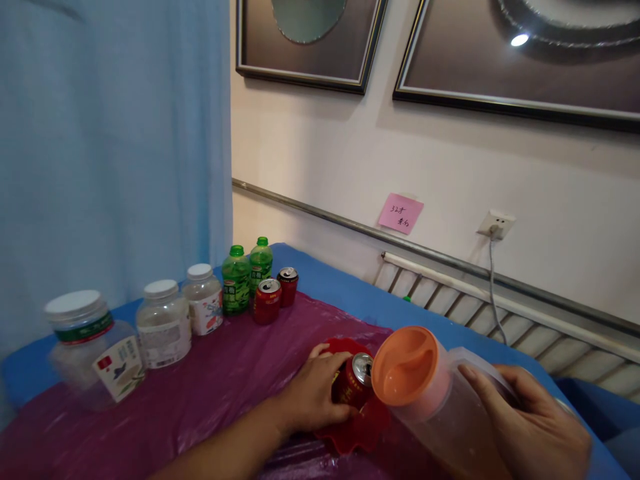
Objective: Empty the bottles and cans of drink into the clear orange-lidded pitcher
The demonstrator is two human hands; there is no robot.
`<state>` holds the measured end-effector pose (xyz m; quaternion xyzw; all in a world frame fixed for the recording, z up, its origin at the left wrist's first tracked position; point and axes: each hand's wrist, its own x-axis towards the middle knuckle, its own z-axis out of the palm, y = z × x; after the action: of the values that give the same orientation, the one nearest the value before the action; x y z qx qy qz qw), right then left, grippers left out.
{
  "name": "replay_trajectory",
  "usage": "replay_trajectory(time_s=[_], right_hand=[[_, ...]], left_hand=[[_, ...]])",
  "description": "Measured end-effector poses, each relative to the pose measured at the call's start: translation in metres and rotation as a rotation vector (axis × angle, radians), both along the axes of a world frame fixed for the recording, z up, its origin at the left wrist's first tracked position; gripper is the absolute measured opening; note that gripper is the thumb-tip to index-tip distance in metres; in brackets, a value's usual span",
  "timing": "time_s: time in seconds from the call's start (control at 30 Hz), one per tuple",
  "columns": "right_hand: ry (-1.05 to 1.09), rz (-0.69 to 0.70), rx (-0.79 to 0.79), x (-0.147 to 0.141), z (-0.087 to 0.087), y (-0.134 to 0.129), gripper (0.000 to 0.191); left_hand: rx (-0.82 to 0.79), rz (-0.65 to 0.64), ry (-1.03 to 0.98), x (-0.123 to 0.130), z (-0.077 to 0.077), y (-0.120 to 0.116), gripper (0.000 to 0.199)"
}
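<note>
My left hand (316, 393) is wrapped around a red drink can (353, 381), which stands in a red scalloped dish (357, 437). The can's silver top faces up, tipped a little toward the right. In my right hand (543, 427) is a translucent plastic pitcher (453, 433), gripped by its handle. Its orange lid (406, 365) is tilted to the left, with the lid's edge close beside the can's opening. Brownish liquid shows low in the pitcher. Whether any liquid is flowing, I cannot tell.
Purple plastic sheeting (200, 393) covers the blue table (345, 287). Clear jars with white lids (163, 327), green bottles (236, 280) and two red cans (267, 301) line the left and back. A radiator (460, 307) and a plugged-in cord (493, 280) are along the wall.
</note>
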<state>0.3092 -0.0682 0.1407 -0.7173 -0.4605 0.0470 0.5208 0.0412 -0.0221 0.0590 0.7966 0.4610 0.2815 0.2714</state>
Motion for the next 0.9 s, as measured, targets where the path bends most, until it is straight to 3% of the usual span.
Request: replay_trajectory(time_s=[0.47, 0.9], right_hand=[[0.002, 0.036, -0.067, 0.019, -0.008, 0.008, 0.05], [0.091, 0.025, -0.111, 0.017, -0.004, 0.012, 0.053]], left_hand=[[0.001, -0.002, 0.008, -0.001, -0.002, 0.0, 0.068], [-0.012, 0.002, 0.014, 0.001, 0.0, 0.0, 0.072]])
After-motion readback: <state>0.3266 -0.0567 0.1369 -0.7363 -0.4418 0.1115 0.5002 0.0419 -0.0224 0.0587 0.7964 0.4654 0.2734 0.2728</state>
